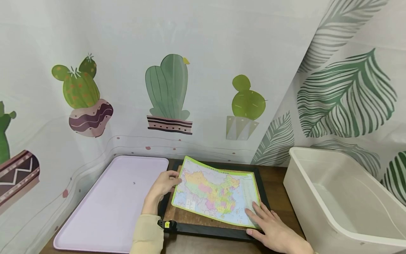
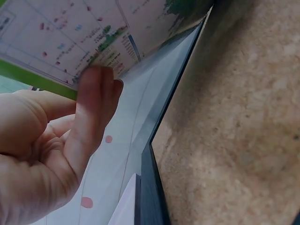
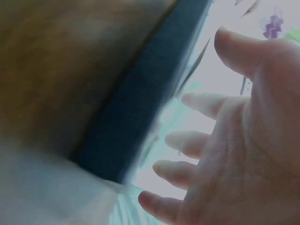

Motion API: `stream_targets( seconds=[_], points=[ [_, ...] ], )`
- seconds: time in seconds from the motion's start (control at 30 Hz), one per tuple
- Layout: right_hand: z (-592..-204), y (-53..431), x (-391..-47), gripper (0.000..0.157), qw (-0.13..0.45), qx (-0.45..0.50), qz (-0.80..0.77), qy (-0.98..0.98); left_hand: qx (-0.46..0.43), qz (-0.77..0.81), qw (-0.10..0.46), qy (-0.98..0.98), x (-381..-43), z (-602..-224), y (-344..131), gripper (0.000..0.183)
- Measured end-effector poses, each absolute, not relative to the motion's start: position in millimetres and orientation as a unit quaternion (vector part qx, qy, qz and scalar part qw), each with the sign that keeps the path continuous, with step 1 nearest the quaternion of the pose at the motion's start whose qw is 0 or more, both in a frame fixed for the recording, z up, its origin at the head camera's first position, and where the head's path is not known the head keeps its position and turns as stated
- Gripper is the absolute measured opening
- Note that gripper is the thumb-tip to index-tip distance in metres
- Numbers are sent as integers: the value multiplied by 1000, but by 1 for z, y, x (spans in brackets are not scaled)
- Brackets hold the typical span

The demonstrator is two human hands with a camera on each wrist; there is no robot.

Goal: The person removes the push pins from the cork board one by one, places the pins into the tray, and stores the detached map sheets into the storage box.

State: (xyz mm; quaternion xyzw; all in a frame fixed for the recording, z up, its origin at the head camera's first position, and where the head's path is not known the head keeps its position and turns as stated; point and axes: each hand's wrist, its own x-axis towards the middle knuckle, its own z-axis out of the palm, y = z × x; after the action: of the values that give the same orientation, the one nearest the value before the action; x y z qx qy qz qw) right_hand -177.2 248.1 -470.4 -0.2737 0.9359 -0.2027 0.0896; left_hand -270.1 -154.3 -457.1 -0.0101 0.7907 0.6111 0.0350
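A colourful map sheet with a green border (image 1: 210, 192) lies at a slant over a black-framed brown board (image 1: 206, 221). My left hand (image 1: 163, 185) pinches the map's left edge, which is raised off the board. The left wrist view shows that hand (image 2: 61, 140) with the green edge between thumb and fingers, above the board's speckled surface (image 2: 234, 117). Spread and fairly straight, the fingers of my right hand (image 1: 269, 225) lie over the map's lower right corner. In the right wrist view, the palm side of this hand (image 3: 229, 140) faces the camera, beside the dark frame.
On the left, a pale purple tray (image 1: 111, 204) reaches along the frame's side. A deep off-white bin (image 1: 293, 176) stands at the right, close to my right hand. Behind the wooden table (image 1: 280, 192) hangs a cactus-printed curtain (image 1: 206, 46).
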Motion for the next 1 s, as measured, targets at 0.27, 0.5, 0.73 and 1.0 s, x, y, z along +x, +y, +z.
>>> stream_targets(
  seconds=[0.27,0.5,0.73,1.0],
  points=[
    [-435,251,-165,61,-69,-296,-157,940,-17,618,33,785,-269,-448,-155,33],
    [-399,267,-153,52,-200,-292,-127,927,-9,635,24,772,-268,-446,-156,35],
    [-377,298,-147,51,-273,-268,-155,911,-9,639,11,769,-266,-443,-158,36],
    [-369,347,-146,50,-267,-193,-161,930,-3,654,1,757,-264,-439,-163,31]
  ],
)
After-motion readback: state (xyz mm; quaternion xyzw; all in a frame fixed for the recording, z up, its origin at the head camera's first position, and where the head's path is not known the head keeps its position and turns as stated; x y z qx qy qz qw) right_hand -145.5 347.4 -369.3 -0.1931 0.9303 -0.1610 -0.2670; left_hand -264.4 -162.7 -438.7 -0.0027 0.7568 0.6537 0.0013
